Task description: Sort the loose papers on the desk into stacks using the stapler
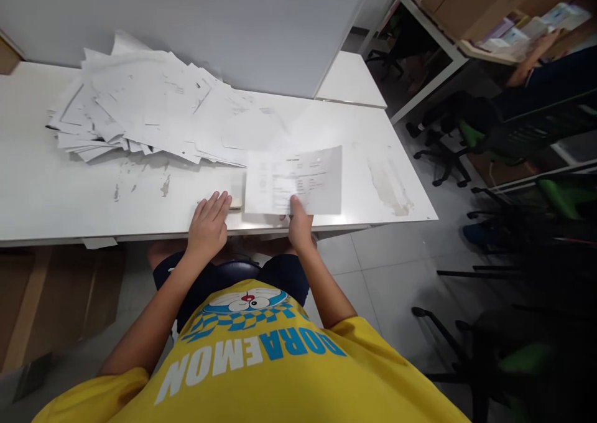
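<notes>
My right hand pinches the near edge of a printed paper sheet, which looks lifted a little off the white table. My left hand rests flat on the table's front edge with its fingers together, fingertips touching a small pale block beside the sheet. A large loose pile of white papers lies at the back left of the table, spreading toward the held sheet.
A white partition stands behind the table. Office chairs with green seats crowd the floor to the right. Another person's arm reaches onto a shelf with cardboard boxes at the top right. Cardboard leans under the table.
</notes>
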Motion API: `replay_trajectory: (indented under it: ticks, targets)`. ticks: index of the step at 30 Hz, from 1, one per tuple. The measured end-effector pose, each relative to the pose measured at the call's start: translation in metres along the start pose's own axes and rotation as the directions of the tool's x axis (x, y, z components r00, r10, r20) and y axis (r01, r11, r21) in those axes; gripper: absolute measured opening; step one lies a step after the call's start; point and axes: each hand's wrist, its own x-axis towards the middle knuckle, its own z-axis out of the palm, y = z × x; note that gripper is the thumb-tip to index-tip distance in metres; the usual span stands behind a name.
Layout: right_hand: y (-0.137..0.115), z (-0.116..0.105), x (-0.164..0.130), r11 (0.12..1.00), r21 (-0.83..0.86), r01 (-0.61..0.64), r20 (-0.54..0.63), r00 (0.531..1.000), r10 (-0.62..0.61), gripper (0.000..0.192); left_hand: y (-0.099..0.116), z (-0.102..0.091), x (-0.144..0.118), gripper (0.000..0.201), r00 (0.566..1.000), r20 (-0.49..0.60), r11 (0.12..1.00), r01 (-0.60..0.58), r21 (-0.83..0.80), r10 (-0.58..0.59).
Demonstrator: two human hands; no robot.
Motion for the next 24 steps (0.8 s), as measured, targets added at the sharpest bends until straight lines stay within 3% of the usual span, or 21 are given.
replay_trajectory:
  ticks: [4, 6, 8, 10, 12, 13, 14, 16, 19, 22, 24]
  targets:
    - [-0.005, 0.035, 0.055, 0.975, 0.218, -0.039, -0.020, 0.999, 0.045, 0.030, 0.007, -0.005, -0.003, 0.063, 0.999, 0.022, 0.996, 0.041, -0.079, -0.040]
    - [-0.006, 0.048, 0.070, 0.952, 0.263, -0.156, 0.056, 0.988, 0.146, 0.026, 0.004, -0.013, -0.003, 0.060, 0.995, -0.025, 0.976, 0.089, -0.200, -0.096]
    - [-0.008, 0.053, 0.072, 0.927, 0.240, -0.289, 0.195, 0.949, 0.246, 0.023, -0.009, -0.027, 0.002, 0.056, 0.961, -0.105, 0.917, 0.208, -0.340, -0.257]
    - [-0.010, 0.048, 0.064, 0.889, 0.169, -0.426, 0.413, 0.849, 0.329, 0.028, -0.035, -0.047, 0.018, 0.053, 0.867, -0.171, 0.818, 0.353, -0.454, -0.468]
    - [-0.013, 0.037, 0.053, 0.842, 0.075, -0.534, 0.622, 0.685, 0.379, 0.035, -0.072, -0.070, 0.043, 0.047, 0.753, -0.214, 0.729, 0.459, -0.508, -0.623]
    - [-0.014, 0.031, 0.049, 0.824, 0.041, -0.565, 0.688, 0.614, 0.387, 0.038, -0.092, -0.081, 0.058, 0.044, 0.699, -0.235, 0.700, 0.508, -0.502, -0.675]
    - [-0.014, 0.025, 0.047, 0.812, 0.029, -0.582, 0.720, 0.576, 0.388, 0.039, -0.112, -0.090, 0.075, 0.039, 0.662, -0.256, 0.690, 0.556, -0.463, -0.705]
    - [-0.013, 0.018, 0.048, 0.803, 0.068, -0.592, 0.694, 0.606, 0.388, 0.033, -0.146, -0.102, 0.105, 0.032, 0.632, -0.227, 0.662, 0.633, -0.401, -0.741]
    - [-0.006, 0.014, 0.059, 0.796, 0.240, -0.556, 0.541, 0.757, 0.366, 0.019, -0.176, -0.107, 0.139, 0.029, 0.560, -0.143, 0.564, 0.716, -0.412, -0.816]
    - [0.001, 0.012, 0.070, 0.768, 0.435, -0.471, 0.439, 0.855, 0.276, 0.014, -0.182, -0.105, 0.157, 0.028, 0.504, -0.091, 0.489, 0.751, -0.443, -0.859]
    - [0.005, 0.010, 0.073, 0.757, 0.486, -0.436, 0.426, 0.875, 0.231, 0.016, -0.177, -0.107, 0.167, 0.030, 0.512, -0.083, 0.488, 0.739, -0.465, -0.855]
